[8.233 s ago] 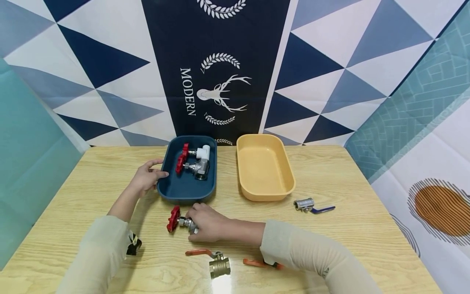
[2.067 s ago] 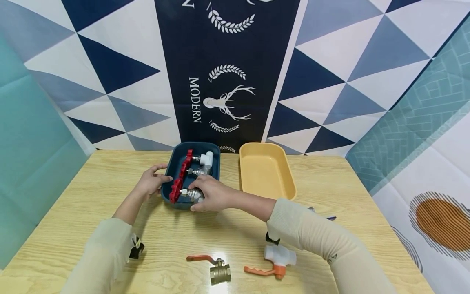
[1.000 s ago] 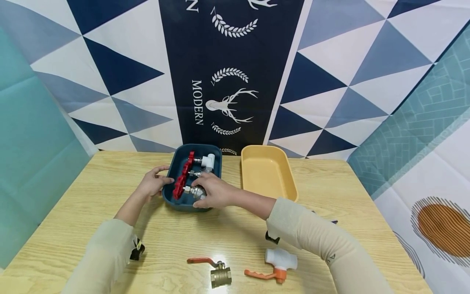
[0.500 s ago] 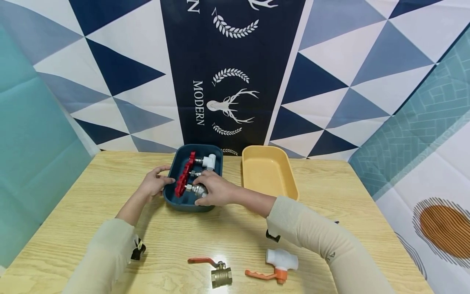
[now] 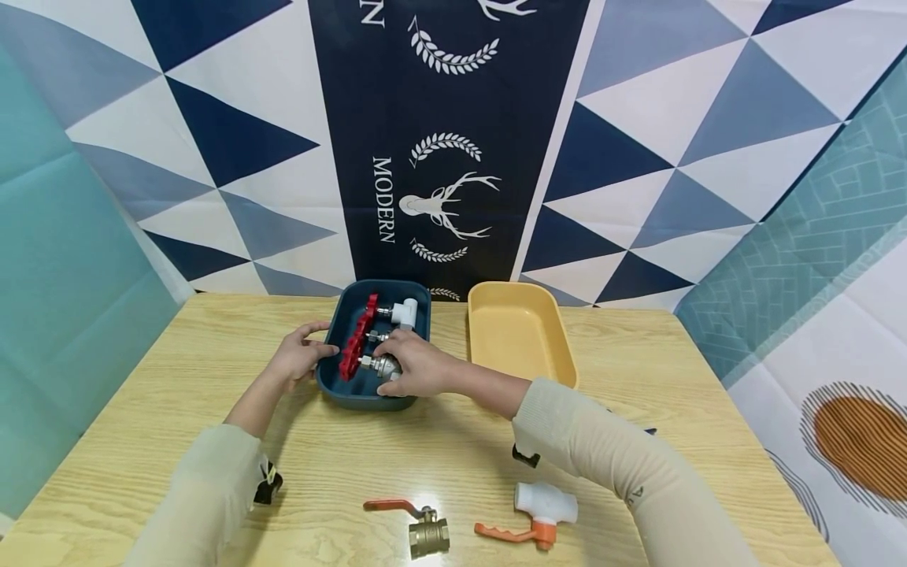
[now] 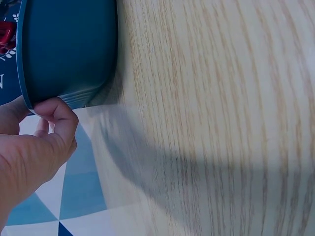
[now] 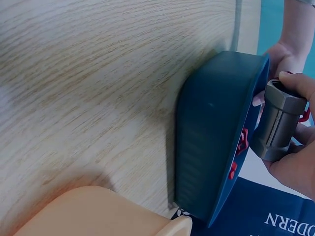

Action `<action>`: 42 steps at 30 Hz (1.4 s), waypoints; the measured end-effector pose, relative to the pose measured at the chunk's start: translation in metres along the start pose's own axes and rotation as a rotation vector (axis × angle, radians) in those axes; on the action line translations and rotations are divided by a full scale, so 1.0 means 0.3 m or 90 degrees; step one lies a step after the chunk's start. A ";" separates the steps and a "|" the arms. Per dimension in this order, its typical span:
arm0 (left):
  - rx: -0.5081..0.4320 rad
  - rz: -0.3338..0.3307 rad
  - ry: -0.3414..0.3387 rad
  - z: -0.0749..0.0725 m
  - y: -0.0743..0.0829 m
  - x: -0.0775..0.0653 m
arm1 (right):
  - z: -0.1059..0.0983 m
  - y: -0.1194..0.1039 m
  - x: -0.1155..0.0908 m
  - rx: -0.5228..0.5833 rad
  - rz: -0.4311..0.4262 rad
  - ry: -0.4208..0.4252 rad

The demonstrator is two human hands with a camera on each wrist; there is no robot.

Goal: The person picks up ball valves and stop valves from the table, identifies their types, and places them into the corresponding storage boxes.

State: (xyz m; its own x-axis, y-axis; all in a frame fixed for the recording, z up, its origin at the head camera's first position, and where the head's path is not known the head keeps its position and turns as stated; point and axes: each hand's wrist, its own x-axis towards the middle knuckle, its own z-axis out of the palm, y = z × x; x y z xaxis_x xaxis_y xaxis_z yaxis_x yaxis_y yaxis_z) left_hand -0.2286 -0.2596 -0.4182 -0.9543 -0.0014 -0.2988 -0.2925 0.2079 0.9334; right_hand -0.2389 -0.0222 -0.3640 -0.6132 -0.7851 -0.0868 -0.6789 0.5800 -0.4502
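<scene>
My left hand (image 5: 294, 354) pinches the left rim of a dark blue bin (image 5: 372, 401), thumb over the edge and fingers curled outside in the left wrist view. My right hand (image 5: 418, 364) grips the metal body of a gate valve (image 7: 279, 120) with a red handwheel (image 5: 349, 364), over the front part of the bin. In the right wrist view the body is held at rim height. Behind it in the bin lie another metal valve (image 5: 375, 337), partly covered by my hand, and a white-bodied valve (image 5: 405, 312), both with red handwheels.
A yellow bin (image 5: 513, 339) stands to the right. Near the front lie a brass ball valve (image 5: 428, 538) with a red lever and a white valve (image 5: 544, 502) with an orange handle. A blue lever tip (image 5: 650, 431) shows past my right sleeve. A patterned backdrop (image 5: 439, 118) stands behind.
Since the oldest frame, my right hand has carried the gate valve from the table in front into the blue bin's area. Over the last second both hands have barely moved.
</scene>
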 end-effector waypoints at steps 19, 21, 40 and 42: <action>-0.002 -0.006 0.004 -0.001 0.003 0.000 | 0.001 0.020 0.015 -0.010 -0.006 0.019; -0.002 -0.008 0.004 0.000 0.004 0.000 | 0.002 0.023 0.017 -0.011 -0.006 0.020; -0.006 -0.003 0.002 -0.002 -0.003 0.004 | 0.031 0.052 0.039 -0.004 0.000 0.019; -0.005 -0.006 0.004 -0.002 -0.003 0.005 | 0.033 0.052 0.042 0.000 0.002 0.014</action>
State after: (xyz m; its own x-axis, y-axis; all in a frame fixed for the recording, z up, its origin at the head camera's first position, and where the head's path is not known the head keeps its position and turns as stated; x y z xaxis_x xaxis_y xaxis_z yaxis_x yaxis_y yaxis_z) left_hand -0.2297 -0.2603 -0.4192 -0.9520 -0.0091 -0.3059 -0.3015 0.1996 0.9323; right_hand -0.2532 -0.0252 -0.3811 -0.6241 -0.7784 -0.0684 -0.6771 0.5824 -0.4498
